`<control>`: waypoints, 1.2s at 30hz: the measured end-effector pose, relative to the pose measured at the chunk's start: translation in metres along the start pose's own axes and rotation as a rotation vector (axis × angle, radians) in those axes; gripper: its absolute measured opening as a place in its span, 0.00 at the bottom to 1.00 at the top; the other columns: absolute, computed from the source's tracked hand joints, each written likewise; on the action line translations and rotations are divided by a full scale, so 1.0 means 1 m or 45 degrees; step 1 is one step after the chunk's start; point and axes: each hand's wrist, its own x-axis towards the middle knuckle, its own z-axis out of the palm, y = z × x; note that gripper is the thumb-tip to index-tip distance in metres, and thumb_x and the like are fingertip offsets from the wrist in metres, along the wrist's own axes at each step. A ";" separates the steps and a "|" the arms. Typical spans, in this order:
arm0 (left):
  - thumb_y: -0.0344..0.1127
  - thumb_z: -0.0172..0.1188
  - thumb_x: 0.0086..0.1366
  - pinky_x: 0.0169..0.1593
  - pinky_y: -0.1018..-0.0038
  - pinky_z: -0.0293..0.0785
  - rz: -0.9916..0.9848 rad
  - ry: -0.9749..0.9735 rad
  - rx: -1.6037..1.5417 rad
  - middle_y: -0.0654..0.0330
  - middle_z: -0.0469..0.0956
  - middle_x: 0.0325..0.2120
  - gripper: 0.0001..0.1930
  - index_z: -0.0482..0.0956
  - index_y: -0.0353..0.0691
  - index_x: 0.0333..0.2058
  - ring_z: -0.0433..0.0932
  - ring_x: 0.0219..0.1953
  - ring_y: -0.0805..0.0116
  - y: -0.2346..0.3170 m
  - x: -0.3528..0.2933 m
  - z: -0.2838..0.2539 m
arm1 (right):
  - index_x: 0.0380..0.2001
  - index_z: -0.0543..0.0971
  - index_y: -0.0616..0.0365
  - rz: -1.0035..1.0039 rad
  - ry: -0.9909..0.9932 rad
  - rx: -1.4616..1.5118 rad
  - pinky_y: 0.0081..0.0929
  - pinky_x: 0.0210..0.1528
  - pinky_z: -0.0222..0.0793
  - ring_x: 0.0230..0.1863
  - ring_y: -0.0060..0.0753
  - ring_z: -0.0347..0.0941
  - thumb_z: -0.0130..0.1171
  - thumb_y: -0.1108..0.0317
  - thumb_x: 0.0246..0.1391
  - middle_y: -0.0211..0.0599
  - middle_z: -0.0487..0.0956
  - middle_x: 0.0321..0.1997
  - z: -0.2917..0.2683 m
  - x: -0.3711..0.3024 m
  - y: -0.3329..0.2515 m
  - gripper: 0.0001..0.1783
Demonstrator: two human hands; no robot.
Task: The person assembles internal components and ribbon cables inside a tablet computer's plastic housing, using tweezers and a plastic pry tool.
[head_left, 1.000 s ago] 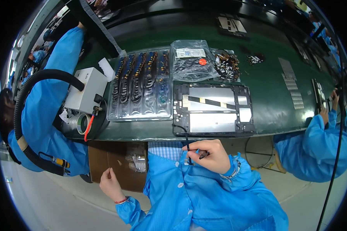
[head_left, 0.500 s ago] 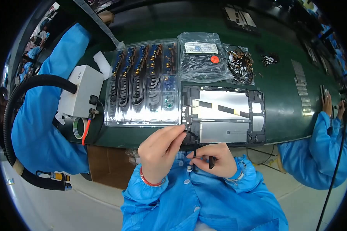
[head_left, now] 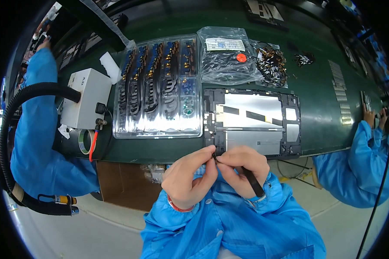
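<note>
My left hand (head_left: 186, 178) and my right hand (head_left: 245, 167) meet just in front of the bench edge, fingertips pinched together. Between them is a small dark piece (head_left: 215, 156), seemingly part of a thin black flexible strip; the fingers hide most of it. A flat, dark, narrow tool (head_left: 253, 183), perhaps tweezers, lies in my right hand and points back toward the wrist. Just beyond my fingertips lies an opened tablet body (head_left: 255, 140), with silver plates, a black frame and black tape strips. Its near left corner is partly covered by my hands.
Left of the tablet stands a clear compartment tray (head_left: 160, 134) of black cables. Behind are a plastic bag (head_left: 222, 71) and a pile of small parts (head_left: 272, 69). A white box (head_left: 84, 101) with a black hose and a tape roll (head_left: 85, 142) sit left. Co-workers' blue sleeves flank both sides.
My hands have come together at the fingertips, and the strip stretched between them is now mostly hidden. The dark tool has swung back toward my right wrist. The left co-worker's arm has shifted outward.
</note>
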 end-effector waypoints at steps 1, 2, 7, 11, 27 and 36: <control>0.18 0.63 0.43 0.33 0.76 0.78 -0.003 -0.003 0.001 0.52 0.80 0.28 0.11 0.79 0.33 0.28 0.81 0.29 0.62 0.000 0.000 0.000 | 0.31 0.80 0.62 -0.061 0.024 0.003 0.23 0.26 0.69 0.26 0.34 0.76 0.64 0.80 0.38 0.40 0.78 0.27 0.002 0.000 0.001 0.12; 0.18 0.63 0.42 0.33 0.76 0.77 0.030 -0.002 0.045 0.51 0.80 0.28 0.10 0.78 0.33 0.28 0.81 0.29 0.62 0.000 0.001 0.000 | 0.32 0.80 0.63 -0.122 0.047 0.006 0.24 0.27 0.70 0.27 0.35 0.76 0.64 0.81 0.37 0.41 0.78 0.27 0.004 0.000 0.002 0.13; 0.18 0.62 0.41 0.33 0.77 0.77 0.125 -0.043 0.152 0.51 0.80 0.28 0.10 0.78 0.33 0.26 0.81 0.29 0.61 -0.002 0.010 -0.008 | 0.31 0.80 0.64 -0.146 0.003 -0.005 0.25 0.29 0.71 0.28 0.36 0.76 0.64 0.81 0.37 0.41 0.78 0.27 0.004 0.003 0.003 0.13; 0.17 0.60 0.42 0.38 0.72 0.76 0.062 -0.157 0.273 0.49 0.80 0.31 0.09 0.78 0.34 0.25 0.80 0.33 0.60 -0.015 0.036 -0.025 | 0.31 0.80 0.63 -0.025 -0.020 0.061 0.22 0.25 0.69 0.26 0.33 0.75 0.63 0.81 0.38 0.39 0.79 0.27 -0.007 -0.002 0.008 0.12; 0.32 0.59 0.52 0.58 0.44 0.49 0.397 -0.744 1.585 0.57 0.68 0.52 0.16 0.76 0.45 0.42 0.63 0.56 0.56 -0.063 0.068 0.002 | 0.28 0.80 0.61 -0.149 0.038 -0.391 0.24 0.29 0.72 0.26 0.33 0.75 0.62 0.77 0.37 0.38 0.78 0.24 -0.080 -0.004 -0.013 0.09; 0.29 0.57 0.55 0.53 0.59 0.63 0.239 -0.906 0.532 0.55 0.73 0.46 0.21 0.70 0.40 0.50 0.71 0.48 0.56 -0.023 0.097 0.058 | 0.33 0.79 0.58 -0.357 -0.146 -1.155 0.26 0.27 0.70 0.27 0.35 0.74 0.60 0.80 0.33 0.35 0.74 0.30 -0.119 0.086 0.028 0.17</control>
